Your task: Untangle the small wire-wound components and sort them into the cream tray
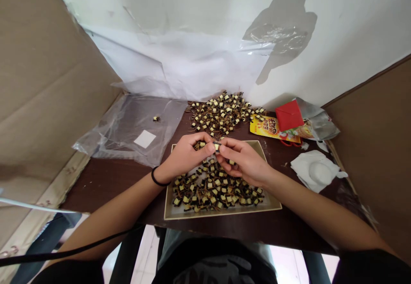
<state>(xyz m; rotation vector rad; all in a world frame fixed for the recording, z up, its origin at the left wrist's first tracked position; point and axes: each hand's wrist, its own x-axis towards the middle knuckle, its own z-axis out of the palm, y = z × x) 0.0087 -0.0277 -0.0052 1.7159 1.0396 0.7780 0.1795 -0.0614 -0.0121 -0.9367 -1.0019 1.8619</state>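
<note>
Between the fingertips of both hands sits a small wire-leaded coil (217, 146), yellow in the middle and black at its ends. My left hand (189, 152), with a black band at the wrist, pinches it from the left. From the right, my right hand (245, 158) grips it with thumb and fingers. Another coil (231, 162) shows by the curled lower fingers of my right hand; whether it is held there I cannot tell. Below both hands, a shallow cream box (224, 214) contains many similar coils (210, 185) with thin copper-coloured leads.
Behind the box lies a heap of like coils (221, 110). A clear plastic bag (128, 108) at left bears a single coil (156, 118) and a white square (145, 139). To the right are a yellow snack packet (266, 126), a red envelope (289, 115) and white tissue (313, 170).
</note>
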